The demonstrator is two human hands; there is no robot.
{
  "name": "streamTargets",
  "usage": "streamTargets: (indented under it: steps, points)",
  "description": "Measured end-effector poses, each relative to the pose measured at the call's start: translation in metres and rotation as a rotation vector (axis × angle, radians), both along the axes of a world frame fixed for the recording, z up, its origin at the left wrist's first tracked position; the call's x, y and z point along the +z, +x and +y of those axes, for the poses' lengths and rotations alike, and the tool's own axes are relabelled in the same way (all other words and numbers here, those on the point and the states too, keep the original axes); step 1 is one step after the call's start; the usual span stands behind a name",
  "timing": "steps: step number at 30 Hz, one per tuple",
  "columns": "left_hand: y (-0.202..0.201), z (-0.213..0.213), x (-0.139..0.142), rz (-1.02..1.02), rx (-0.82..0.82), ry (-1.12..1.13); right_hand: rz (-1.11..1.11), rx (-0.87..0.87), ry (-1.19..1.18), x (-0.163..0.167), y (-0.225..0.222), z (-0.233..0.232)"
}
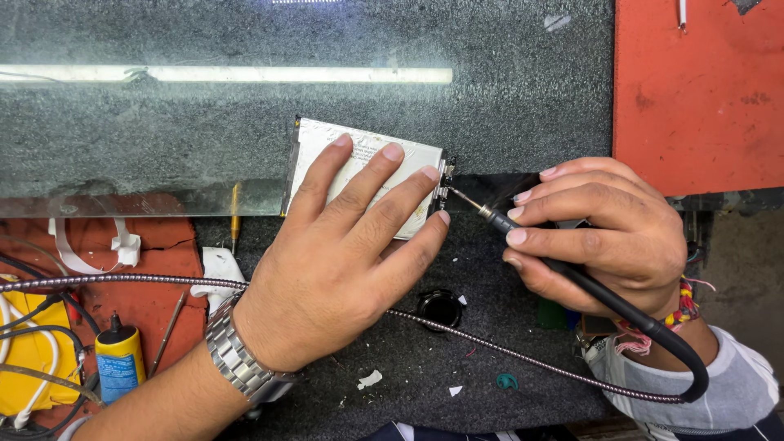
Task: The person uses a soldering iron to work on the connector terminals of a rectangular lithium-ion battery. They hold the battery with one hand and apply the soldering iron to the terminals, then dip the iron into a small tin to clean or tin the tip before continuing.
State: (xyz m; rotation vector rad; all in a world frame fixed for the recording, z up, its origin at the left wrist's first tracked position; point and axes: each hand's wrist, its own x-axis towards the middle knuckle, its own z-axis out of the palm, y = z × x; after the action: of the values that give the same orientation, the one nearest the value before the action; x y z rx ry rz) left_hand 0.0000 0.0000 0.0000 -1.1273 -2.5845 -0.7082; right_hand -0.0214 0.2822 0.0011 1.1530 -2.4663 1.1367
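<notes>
The left hand (343, 253) lies flat on the opened device (363, 175), its fingertips (394, 152) near the device's right edge. Just right of those fingertips, the tool tip (461, 198) touches that edge. The right hand (600, 233) grips the tool further right. Below the fingers sits a small round cap (441, 309).

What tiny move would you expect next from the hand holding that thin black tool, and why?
Probably a slight nudge of the tip further onto the small connector strip. The right hand grips the thin black corded iron-like tool like a pen, its metal tip already at the edge of the flat silver rectangular pack, which the left hand presses flat against the dark speckled bench.
</notes>
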Motion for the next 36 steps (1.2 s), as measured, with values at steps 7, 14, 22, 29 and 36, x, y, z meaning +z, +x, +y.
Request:
streamTargets:
  steps: [7, 14, 22, 29, 36]
  points:
    - [0.005, -0.002, 0.006, -0.005, -0.005, -0.005, 0.0, -0.002, -0.005, 0.003, 0.007, -0.001]
    - [-0.019, -0.005, -0.004, 0.005, 0.001, -0.037, 0.012, 0.012, -0.025, -0.009, -0.024, 0.0]
    - [0.001, -0.012, -0.005, -0.011, 0.142, -0.001, 0.023, 0.026, -0.049, -0.005, -0.022, -0.006]
    - [0.007, -0.015, -0.012, 0.024, 0.185, 0.043, -0.021, 0.058, -0.145, -0.006, -0.02, -0.005]
    - [0.001, -0.016, -0.018, 0.049, 0.179, 0.13, -0.015, 0.094, -0.084, -0.006, -0.025, -0.005]
